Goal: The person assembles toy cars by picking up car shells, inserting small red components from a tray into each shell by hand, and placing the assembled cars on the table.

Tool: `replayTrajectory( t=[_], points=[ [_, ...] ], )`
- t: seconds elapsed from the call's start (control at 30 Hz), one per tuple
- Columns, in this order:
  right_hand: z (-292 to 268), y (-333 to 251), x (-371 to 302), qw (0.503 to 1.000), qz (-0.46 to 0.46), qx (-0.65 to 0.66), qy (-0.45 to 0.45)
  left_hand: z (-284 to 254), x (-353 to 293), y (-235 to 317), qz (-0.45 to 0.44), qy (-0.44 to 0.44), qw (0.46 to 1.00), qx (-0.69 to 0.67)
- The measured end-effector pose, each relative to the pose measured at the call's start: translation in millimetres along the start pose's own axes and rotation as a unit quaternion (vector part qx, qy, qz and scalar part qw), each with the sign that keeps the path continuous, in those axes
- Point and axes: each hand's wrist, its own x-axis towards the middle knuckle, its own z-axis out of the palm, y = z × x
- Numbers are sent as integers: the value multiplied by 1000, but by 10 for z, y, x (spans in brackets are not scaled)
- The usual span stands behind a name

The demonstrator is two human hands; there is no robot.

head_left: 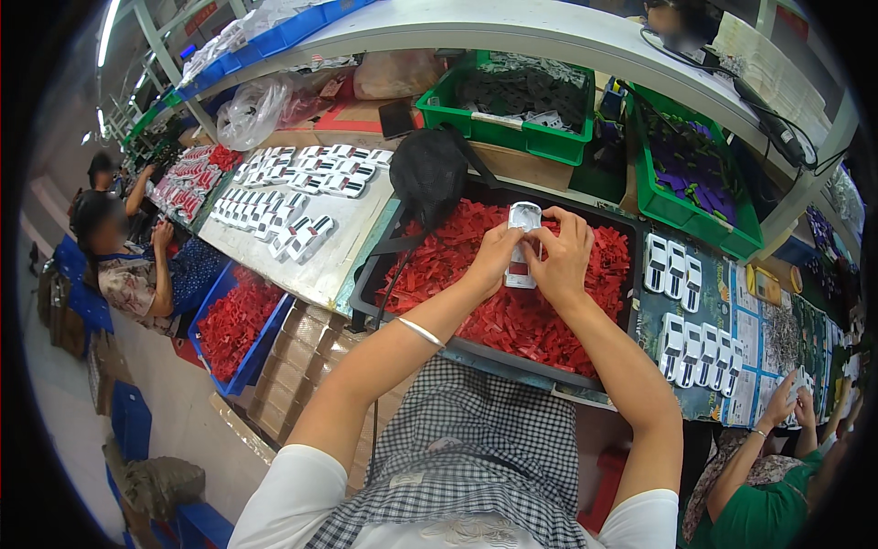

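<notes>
My left hand (495,253) and my right hand (563,255) hold one white, glossy plastic casing (524,218) between them. It is elongated, with a hollow end pointing away from me and a red part (519,269) showing near its lower end. The fingers of both hands are closed on its sides, thumbs close together over the middle. Below them is a black tray (364,295) heaped with small red plastic pieces (457,306). A black bag or cloth (428,178) with a strap lies over the tray's far left corner.
Rows of similar white casings (302,240) lie on the left board; more casings (674,265) stand right of the tray. Green bins (521,135) of dark parts sit beneath a white shelf (512,20). A blue bin (247,371) holds red pieces. Co-workers sit on both sides.
</notes>
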Motion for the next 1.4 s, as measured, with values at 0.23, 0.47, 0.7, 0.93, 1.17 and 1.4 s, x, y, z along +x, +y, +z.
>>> replayTrajectory(
  t=[0.23,0.47,0.7,0.93,1.17,1.4],
  points=[
    [-44,12,53,997,-67,-13,26,60,-14,6,32,-2,999,-3],
    [-30,-35,29,999,-35,-8,14,15,-12,-22,42,-10,998,37],
    [-39,14,21,996,-81,-23,1,75,-68,29,21,4,998,56],
    [-75,-9,10,998,-1,47,-30,-11,-8,-53,69,18,985,155],
    [-20,86,13,982,119,146,-6,-39,39,-138,105,46,957,266],
    [67,310,-23,917,248,289,-118,30,-23,-50,106,43,952,282]
  ],
)
